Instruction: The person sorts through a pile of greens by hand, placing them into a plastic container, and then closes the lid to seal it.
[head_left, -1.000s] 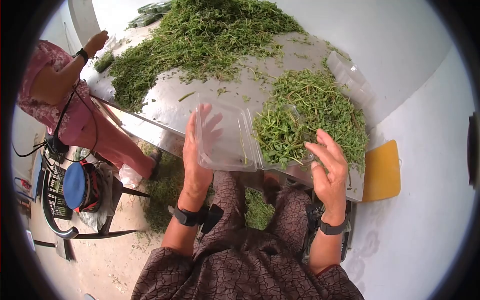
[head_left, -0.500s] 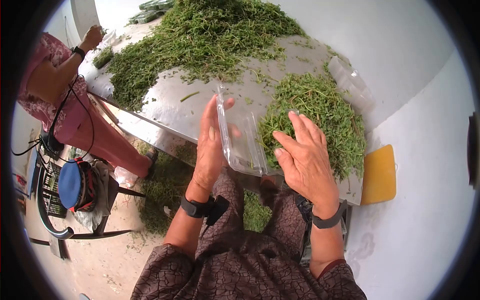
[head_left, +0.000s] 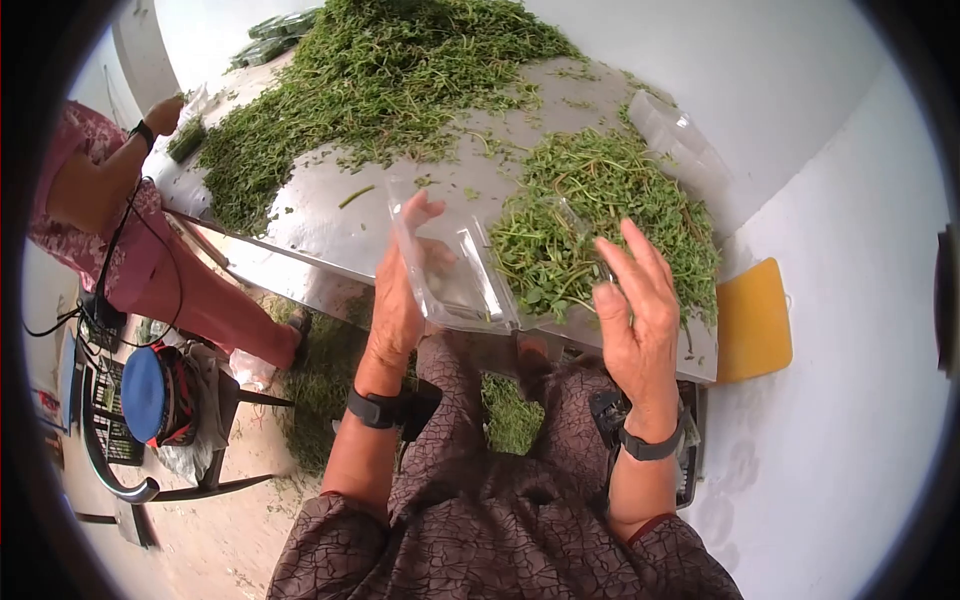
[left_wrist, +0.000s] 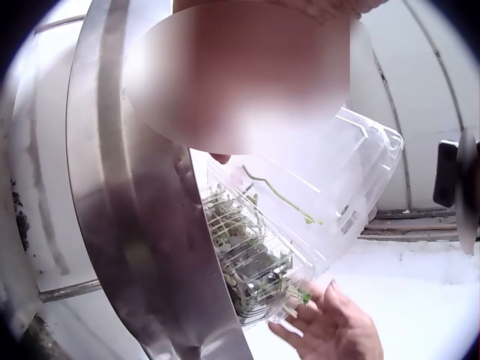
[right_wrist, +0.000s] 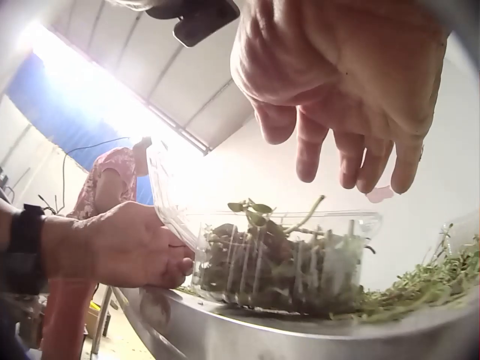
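A hinged clear plastic clamshell box (right_wrist: 352, 262) sits at the metal table's near edge, its base heaped with leafy green stems (head_left: 545, 265). Its lid (head_left: 465, 280) stands tilted up on the left. My left hand (head_left: 397, 300) touches the lid's outer side with its fingers extended, some of them seen through the plastic. Just above the filled base, my right hand (head_left: 645, 315) is spread with nothing in it. One loose stem (left_wrist: 281, 195) clings inside the lid in the left wrist view. A few sprigs poke above the base's rim.
A smaller pile of greens (head_left: 650, 190) lies behind the box, and a large heap (head_left: 400, 80) covers the far table. Nested clear boxes (head_left: 680, 145) stand at the right, above a yellow board (head_left: 755, 320). Another person (head_left: 110, 220) stands at the left near a chair (head_left: 95, 420).
The lid swung up toward the base, then tipped partly back left with my left hand. My right hand came in over the greens, then drew back right.
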